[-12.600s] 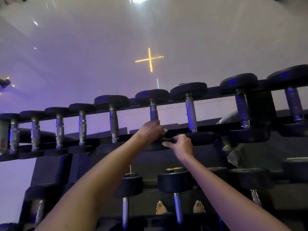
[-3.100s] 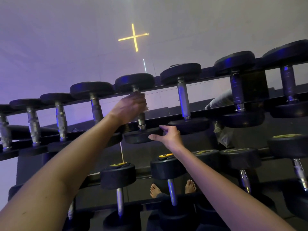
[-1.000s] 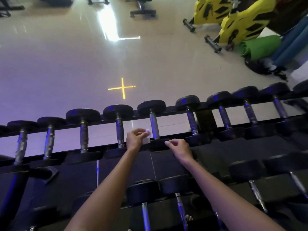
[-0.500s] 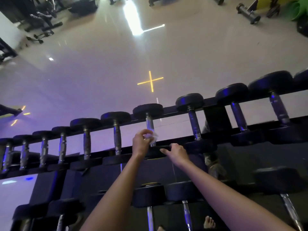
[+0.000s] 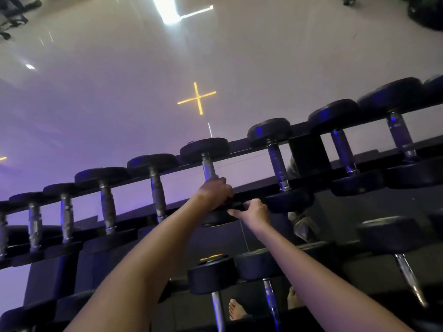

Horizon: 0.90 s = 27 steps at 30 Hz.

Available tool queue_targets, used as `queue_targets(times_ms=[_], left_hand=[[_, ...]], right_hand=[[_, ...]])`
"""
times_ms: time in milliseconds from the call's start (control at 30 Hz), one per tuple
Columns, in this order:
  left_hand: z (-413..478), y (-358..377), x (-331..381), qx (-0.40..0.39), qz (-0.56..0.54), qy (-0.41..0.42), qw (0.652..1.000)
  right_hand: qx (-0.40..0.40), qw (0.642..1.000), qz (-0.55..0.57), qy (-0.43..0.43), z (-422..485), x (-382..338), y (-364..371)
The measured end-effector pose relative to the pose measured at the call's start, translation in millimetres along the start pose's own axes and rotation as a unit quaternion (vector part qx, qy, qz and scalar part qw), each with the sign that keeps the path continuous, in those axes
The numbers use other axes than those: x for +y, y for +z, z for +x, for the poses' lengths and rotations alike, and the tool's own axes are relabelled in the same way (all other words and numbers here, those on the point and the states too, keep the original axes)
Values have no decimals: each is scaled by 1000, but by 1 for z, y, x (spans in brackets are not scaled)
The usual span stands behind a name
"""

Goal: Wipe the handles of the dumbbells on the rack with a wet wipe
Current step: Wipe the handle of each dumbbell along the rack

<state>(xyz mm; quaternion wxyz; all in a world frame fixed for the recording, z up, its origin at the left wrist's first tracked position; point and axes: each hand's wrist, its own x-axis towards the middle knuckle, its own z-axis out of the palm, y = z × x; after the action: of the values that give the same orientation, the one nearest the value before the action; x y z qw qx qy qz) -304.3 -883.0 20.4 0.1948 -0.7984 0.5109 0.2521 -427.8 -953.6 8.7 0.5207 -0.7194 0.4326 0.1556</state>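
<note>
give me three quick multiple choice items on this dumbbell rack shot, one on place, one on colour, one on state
1. Where is the left hand?
A. on a dumbbell handle on the top row
B. on the floor
C. on a lower-row dumbbell

2. What colour is the cross on the floor?
A. green
B. yellow
C. red

3. What is the right hand doing?
A. hanging free
B. lifting a dumbbell off the rack
C. touching the near dumbbell head

Answers:
1 A, its grip closes round the top-row handle.
2 B, it glows yellow.
3 C, its fingers lie on the head's edge.
</note>
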Motion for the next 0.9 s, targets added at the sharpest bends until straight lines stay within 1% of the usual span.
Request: queue_targets(times_ms=[100,167,233,300,333,400,433,467,533,600,667,733,800,867,900], left_hand=[[2,1,-2,12,-5,15,1000],[-10,12,-9,58,-64,32,996],[-27,25,-16,124,-154,27,980],[-39,36,-17,176,-251,-9,952],[-42,40,-16,188,-304,-50,932],[-45,43,-10,197,-408,-153,878],[-44,43,-7,200,-438,-200,853],[-44,43,-5,205,-447,-237,838],[-42,46,-2,209,-442,-296,821],[-40,49,-3,210,-466,-334,792],[-39,55,-6,210,-513,-340,760],[-38,56,-9,200,-546,-339,739],[-38,53,-8,179,-554,-349,734],[-36,48,-3,154,-539,-356,747],[-35,46,0,153,-525,-360,756]], right_hand=[[7,1000,0,15,1,-1,-2],[5,1000,8,22,3,1,0],[-5,999,33,32,2,-1,4],[-19,996,72,43,-1,-5,10],[-18,996,78,45,-3,-7,12],[5,999,42,32,-7,-9,14],[18,999,18,26,-9,-9,14],[28,999,9,21,-11,-10,12],[40,999,11,13,-13,-11,11],[46,999,14,7,-15,-12,9],[51,999,18,3,-17,-13,8],[51,998,25,3,-15,-10,8],[45,998,35,10,-11,-7,8],[42,998,45,15,-7,-4,9],[42,998,49,17,-5,-4,9]])
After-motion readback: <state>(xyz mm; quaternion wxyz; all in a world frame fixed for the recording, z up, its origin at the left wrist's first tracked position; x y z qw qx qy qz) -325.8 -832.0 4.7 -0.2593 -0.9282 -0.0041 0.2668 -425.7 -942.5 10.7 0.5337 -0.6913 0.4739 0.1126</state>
